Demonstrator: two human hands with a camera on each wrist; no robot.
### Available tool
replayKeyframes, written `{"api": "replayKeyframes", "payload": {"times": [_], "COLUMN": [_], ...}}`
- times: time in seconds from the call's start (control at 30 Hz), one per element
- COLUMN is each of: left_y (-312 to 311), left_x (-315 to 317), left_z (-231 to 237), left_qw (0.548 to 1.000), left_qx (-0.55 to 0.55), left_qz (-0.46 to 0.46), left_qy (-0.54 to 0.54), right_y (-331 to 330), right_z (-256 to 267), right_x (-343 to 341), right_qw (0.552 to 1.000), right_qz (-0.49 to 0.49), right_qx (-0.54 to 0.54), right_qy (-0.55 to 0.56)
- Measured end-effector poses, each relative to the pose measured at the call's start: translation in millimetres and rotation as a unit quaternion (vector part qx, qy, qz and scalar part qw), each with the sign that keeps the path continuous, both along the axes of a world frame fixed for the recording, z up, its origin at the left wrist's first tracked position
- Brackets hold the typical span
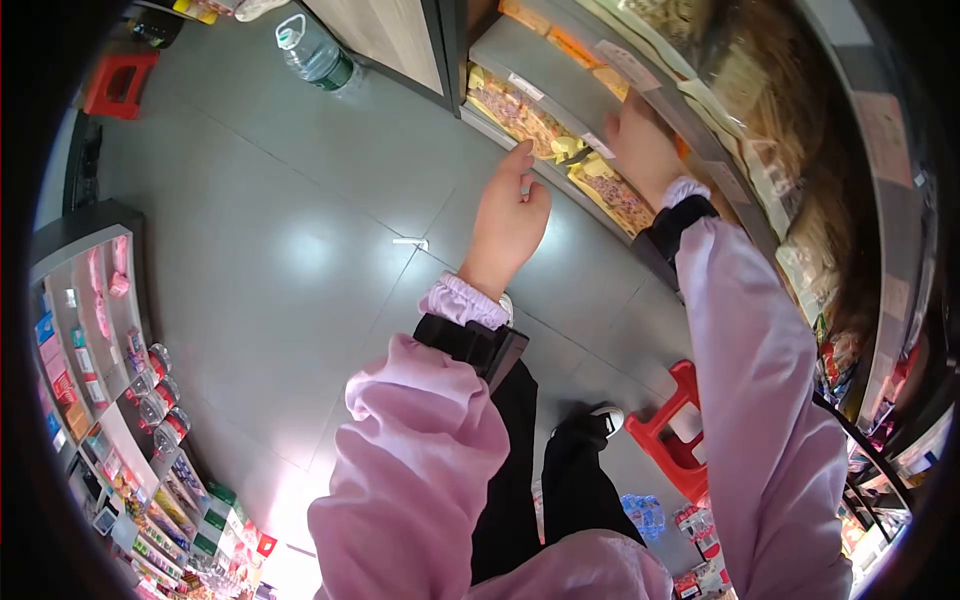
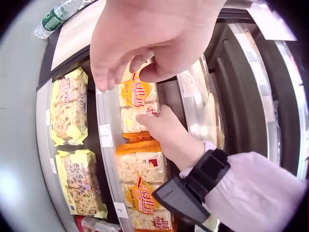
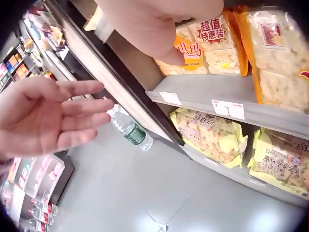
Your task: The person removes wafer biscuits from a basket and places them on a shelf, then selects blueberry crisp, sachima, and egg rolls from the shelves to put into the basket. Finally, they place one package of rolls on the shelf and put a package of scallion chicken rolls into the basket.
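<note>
My right hand [image 1: 642,150] reaches into the shelf to an orange-edged clear pack of sachima [image 2: 129,118]. In the left wrist view its thumb lies across the pack's front, with the other fingers mostly hidden at the upper edge. A second orange-edged sachima pack [image 2: 142,166] stands beside it on the same shelf. My left hand [image 1: 508,222] hovers in front of the shelves, holding nothing; the right wrist view shows its fingers [image 3: 87,105] extended and slightly spread. On the lower shelf sit yellow-edged sachima packs [image 3: 207,135].
Price tags line the grey shelf edge [image 3: 193,102]. A large water bottle [image 1: 318,58] stands on the floor by the cabinet. Red stools [image 1: 668,430] are near my feet and at the far left. Another stocked shelf [image 1: 90,230] runs along the left.
</note>
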State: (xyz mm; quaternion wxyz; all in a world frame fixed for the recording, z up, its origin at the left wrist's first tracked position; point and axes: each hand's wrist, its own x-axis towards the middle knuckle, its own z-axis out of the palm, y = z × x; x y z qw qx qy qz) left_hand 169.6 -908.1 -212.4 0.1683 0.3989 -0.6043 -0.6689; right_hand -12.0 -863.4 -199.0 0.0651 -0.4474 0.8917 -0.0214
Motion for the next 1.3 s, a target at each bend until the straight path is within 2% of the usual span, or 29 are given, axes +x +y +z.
{"api": "replayKeyframes", "payload": {"times": [0.03, 0.17, 0.27, 0.3, 0.37, 0.5, 0.6, 0.63, 0.7, 0.8, 0.9, 1.0, 1.1, 1.2, 1.23, 1.3], "left_y": [-1, 2, 8, 8, 9, 3, 2, 3, 6, 8, 6, 8, 9, 11, 13, 16], "left_x": [-1, 7, 15, 17, 21, 23, 25, 26, 27, 30, 35, 39, 43, 42, 41, 40], "left_z": [-8, -30, -46, -48, -52, -52, -54, -55, -56, -55, -53, -57, -55, -56, -59, -64], "left_qw": [1.0, 1.0, 0.999, 0.999, 0.998, 0.993, 0.99, 0.989, 0.987, 0.982, 0.98, 0.979, 0.977, 0.977, 0.978, 0.979], "left_qx": [-0.001, 0.014, 0.029, 0.028, 0.048, 0.081, 0.092, 0.096, 0.103, 0.12, 0.143, 0.15, 0.15, 0.142, 0.151, 0.166], "left_qz": [-0.003, -0.011, -0.024, -0.031, -0.037, -0.07, -0.092, -0.099, -0.113, -0.137, -0.135, -0.131, -0.136, -0.145, -0.137, -0.122], "left_qy": [-0.003, -0.01, -0.012, -0.013, -0.021, -0.043, -0.053, -0.05, -0.041, -0.047, -0.038, -0.049, -0.059, -0.063, -0.045, -0.012], "right_y": [-6, -17, -8, -10, -8, -14, -5, -5, -5, 1, 1, -14, -18, -11, -11, -7], "right_z": [-4, -24, -44, -36, -50, -40, -41, -42, -46, -59, -61, -25, -1, 2, 7, 9], "right_x": [-6, -28, -52, -53, -56, -43, -48, -46, -41, -51, -47, -17, 13, 28, 33, 42], "right_qw": [0.999, 0.997, 0.99, 0.996, 0.998, 0.996, 0.979, 0.953, 0.866, 0.91, 0.958, 0.984, 0.984, 0.99, 0.991, 0.986], "right_qz": [-0.009, -0.038, -0.033, -0.036, -0.048, -0.082, -0.055, -0.114, -0.226, -0.116, -0.128, -0.165, -0.174, -0.094, -0.126, -0.068], "right_qx": [0.049, 0.048, -0.138, -0.079, -0.045, 0.015, -0.151, -0.195, -0.275, -0.279, -0.16, 0.017, -0.005, -0.102, -0.036, -0.129], "right_qy": [-0.001, 0.04, -0.028, -0.031, 0.0, 0.036, -0.124, -0.203, -0.352, -0.283, -0.2, -0.065, -0.037, 0.015, 0.008, 0.081]}}
